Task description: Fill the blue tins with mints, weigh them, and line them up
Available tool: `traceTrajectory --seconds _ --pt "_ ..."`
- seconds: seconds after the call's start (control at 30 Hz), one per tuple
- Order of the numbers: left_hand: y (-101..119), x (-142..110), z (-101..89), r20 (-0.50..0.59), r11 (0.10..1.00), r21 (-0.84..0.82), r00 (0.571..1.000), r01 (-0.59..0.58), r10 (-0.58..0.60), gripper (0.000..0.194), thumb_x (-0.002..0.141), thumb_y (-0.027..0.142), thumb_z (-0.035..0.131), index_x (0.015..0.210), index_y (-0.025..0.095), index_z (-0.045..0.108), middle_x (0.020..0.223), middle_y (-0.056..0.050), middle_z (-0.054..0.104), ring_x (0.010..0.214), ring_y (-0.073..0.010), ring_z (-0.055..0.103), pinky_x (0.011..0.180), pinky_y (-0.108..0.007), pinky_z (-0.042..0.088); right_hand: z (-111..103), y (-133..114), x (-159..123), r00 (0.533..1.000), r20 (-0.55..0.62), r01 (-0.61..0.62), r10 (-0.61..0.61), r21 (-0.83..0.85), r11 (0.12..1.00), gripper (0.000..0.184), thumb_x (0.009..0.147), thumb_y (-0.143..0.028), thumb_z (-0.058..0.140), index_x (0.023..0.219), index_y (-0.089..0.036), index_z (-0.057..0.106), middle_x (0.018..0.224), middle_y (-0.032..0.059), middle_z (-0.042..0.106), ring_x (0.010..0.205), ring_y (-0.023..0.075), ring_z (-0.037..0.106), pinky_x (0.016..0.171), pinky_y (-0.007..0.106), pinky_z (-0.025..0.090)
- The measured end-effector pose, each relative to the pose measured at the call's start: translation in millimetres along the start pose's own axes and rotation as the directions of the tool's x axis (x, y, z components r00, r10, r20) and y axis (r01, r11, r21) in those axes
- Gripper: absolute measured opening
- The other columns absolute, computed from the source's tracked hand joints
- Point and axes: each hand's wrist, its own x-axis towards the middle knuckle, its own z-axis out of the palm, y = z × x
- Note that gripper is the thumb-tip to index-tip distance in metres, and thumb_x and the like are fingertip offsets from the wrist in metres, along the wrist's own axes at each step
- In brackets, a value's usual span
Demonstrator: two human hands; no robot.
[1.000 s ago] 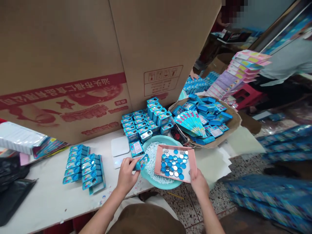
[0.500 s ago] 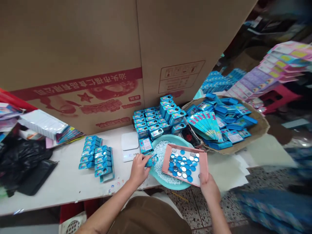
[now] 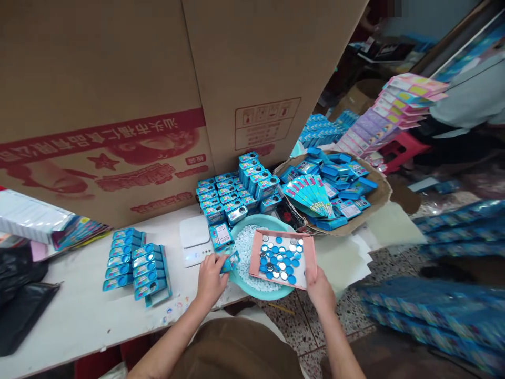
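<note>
My left hand (image 3: pixel 212 276) is closed on a small blue box (image 3: pixel 230 262) at the left rim of a turquoise basin (image 3: pixel 252 290). White pellets (image 3: pixel 245 245) fill the basin. With my right hand (image 3: pixel 320 292) I grip the right end of a shallow pink cardboard tray (image 3: pixel 310 252). It is held over the basin and hides part of the pellets. Several small round discs (image 3: pixel 279 258), blue or silvery on top, lie scattered in the tray. Just behind my left hand, another blue box (image 3: pixel 221 236) lies flat beside a white digital scale (image 3: pixel 195 233).
Blue boxes stand in rows (image 3: pixel 224 195) against a big cardboard carton (image 3: pixel 150 63), with two more rows (image 3: pixel 136 263) at the left. A cut-down carton (image 3: pixel 382 202) of blue boxes stands right of the basin. A black bag (image 3: pixel 23 310) lies far left. A person (image 3: pixel 469 89) is at the right.
The camera view has swung to the right, so everything appears shifted left. Both hands keep their holds on the blue box and the pink tray.
</note>
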Motion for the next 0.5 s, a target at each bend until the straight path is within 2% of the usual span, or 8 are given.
traceTrajectory --seconds 0.1,0.2,0.33,0.43,0.5 --pt "-1.4 -2.5 1.9 -0.028 0.996 -0.080 0.998 0.047 -0.050 0.040 0.072 0.019 0.060 0.112 0.025 0.061 0.086 -0.006 0.056 0.083 -0.0220 0.052 0.075 -0.038 0.044 0.1 -0.8 -0.3 1.000 -0.018 0.002 -0.001 0.054 0.999 0.056 0.087 -0.054 0.026 0.124 -0.019 0.050 0.098 0.0125 0.067 0.075 0.0251 0.063 0.058 0.032 0.043" --pt "-5.3 -4.0 1.9 -0.042 0.962 -0.246 0.990 0.119 -0.133 0.035 0.074 0.025 0.061 0.109 0.026 0.061 0.092 -0.005 0.060 0.089 -0.0224 0.056 0.081 -0.039 0.046 0.2 -0.6 -0.6 0.999 -0.037 0.008 -0.005 0.083 0.997 0.055 0.087 -0.053 0.028 0.125 -0.019 0.050 0.103 0.0126 0.066 0.078 0.0248 0.063 0.060 0.031 0.044" --pt "-14.5 -8.9 2.2 -0.011 0.817 -0.530 0.961 0.228 -0.275 0.038 0.070 0.036 0.067 0.105 0.024 0.059 0.104 -0.004 0.063 0.096 -0.0218 0.060 0.085 -0.037 0.048 4.4 4.7 0.7 0.997 -0.064 0.038 -0.033 0.073 0.997 0.056 0.086 -0.053 0.028 0.124 -0.017 0.050 0.110 0.0141 0.062 0.086 0.0264 0.061 0.065 0.033 0.044" --pt "-24.2 -16.3 0.2 0.014 0.732 -0.614 0.931 0.295 -0.364 0.042 0.065 0.040 0.070 0.101 0.022 0.057 0.100 -0.004 0.065 0.090 -0.0212 0.063 0.083 -0.036 0.050 9.9 11.4 2.3 0.985 -0.138 0.114 -0.105 0.063 0.991 0.058 0.086 -0.053 0.028 0.121 -0.012 0.051 0.111 0.0175 0.060 0.096 0.0291 0.058 0.075 0.036 0.044" --pt "-35.6 -21.0 -4.6 -0.020 0.710 -0.626 0.903 0.324 -0.430 0.045 0.063 0.043 0.070 0.100 0.021 0.056 0.099 -0.004 0.065 0.089 -0.0214 0.063 0.082 -0.036 0.050 11.8 14.6 2.7 0.961 -0.231 0.172 -0.153 0.065 0.983 0.060 0.086 -0.054 0.029 0.117 -0.009 0.053 0.110 0.0198 0.059 0.101 0.0307 0.054 0.082 0.038 0.042"
